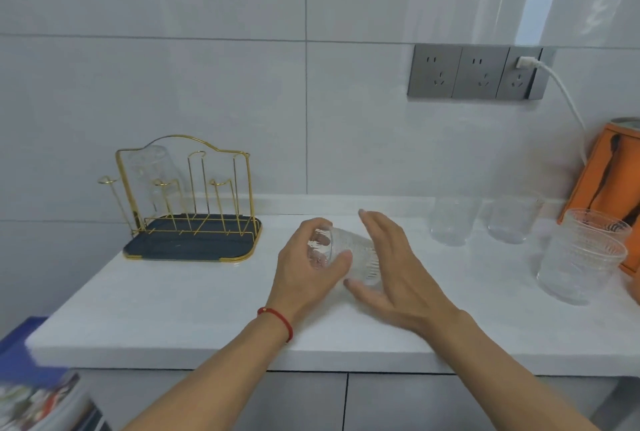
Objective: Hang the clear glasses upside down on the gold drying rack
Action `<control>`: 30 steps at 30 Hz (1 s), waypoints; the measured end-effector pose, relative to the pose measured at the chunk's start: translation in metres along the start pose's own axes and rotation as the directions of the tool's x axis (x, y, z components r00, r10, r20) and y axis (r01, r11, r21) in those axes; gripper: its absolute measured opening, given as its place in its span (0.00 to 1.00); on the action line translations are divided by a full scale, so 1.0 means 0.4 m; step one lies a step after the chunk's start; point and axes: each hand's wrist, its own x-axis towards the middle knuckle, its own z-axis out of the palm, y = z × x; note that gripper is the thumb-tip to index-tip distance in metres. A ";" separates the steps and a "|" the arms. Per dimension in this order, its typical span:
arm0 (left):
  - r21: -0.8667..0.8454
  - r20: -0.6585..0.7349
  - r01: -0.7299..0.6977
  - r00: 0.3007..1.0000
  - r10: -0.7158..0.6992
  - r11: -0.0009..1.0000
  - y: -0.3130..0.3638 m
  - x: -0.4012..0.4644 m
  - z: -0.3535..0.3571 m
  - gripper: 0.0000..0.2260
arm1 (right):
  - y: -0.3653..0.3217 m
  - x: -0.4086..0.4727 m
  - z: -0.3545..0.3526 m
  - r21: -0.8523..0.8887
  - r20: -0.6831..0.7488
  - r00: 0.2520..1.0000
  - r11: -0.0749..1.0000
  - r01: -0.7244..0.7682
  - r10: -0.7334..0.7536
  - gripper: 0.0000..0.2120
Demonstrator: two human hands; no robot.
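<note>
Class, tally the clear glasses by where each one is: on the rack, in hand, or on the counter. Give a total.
Hung on gold wire drying rack: 1
Held by left hand: 1
Single on white counter: 2
Stacked at right: 2
Total: 6

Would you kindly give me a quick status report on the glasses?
Left hand gripping tilted glass by its base; right hand open beside it. One glass hung on gold rack. Path to rack unobstructed.
</note>
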 end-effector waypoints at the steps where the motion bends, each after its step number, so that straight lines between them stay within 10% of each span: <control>1: -0.084 0.000 0.067 0.998 -0.068 0.994 0.002 -0.002 -0.014 0.19 | -0.001 -0.005 0.001 0.134 0.040 0.990 0.982 -0.136 0.132 0.35; 5: -0.290 0.119 0.251 0.967 -0.225 0.923 0.025 0.003 -0.078 0.15 | -0.061 0.021 0.043 0.517 0.170 0.915 0.757 -0.399 0.366 0.23; 9: -0.059 0.179 0.231 0.960 -0.217 0.971 0.011 -0.001 -0.184 0.17 | -0.132 0.064 0.085 0.778 0.161 0.887 0.497 -0.384 0.434 0.21; 12: 0.424 0.027 0.102 0.992 -0.126 0.900 -0.043 0.008 -0.302 0.14 | -0.159 0.112 0.087 0.784 -0.025 0.858 0.543 -0.301 0.513 0.21; 15: 0.832 -0.048 0.095 0.994 -0.099 0.547 -0.105 0.001 -0.385 0.12 | -0.176 0.207 0.067 0.766 -0.234 0.810 0.615 -0.186 0.537 0.22; 19: 0.845 -0.076 0.131 0.989 -0.125 0.518 -0.147 -0.011 -0.387 0.19 | -0.195 0.406 0.047 0.720 -0.295 0.829 0.681 -0.135 0.476 0.23; 30: 0.899 -0.032 0.112 0.981 -0.192 0.424 -0.166 0.001 -0.382 0.17 | -0.267 0.811 0.115 0.342 0.139 0.950 0.887 -0.311 0.280 0.32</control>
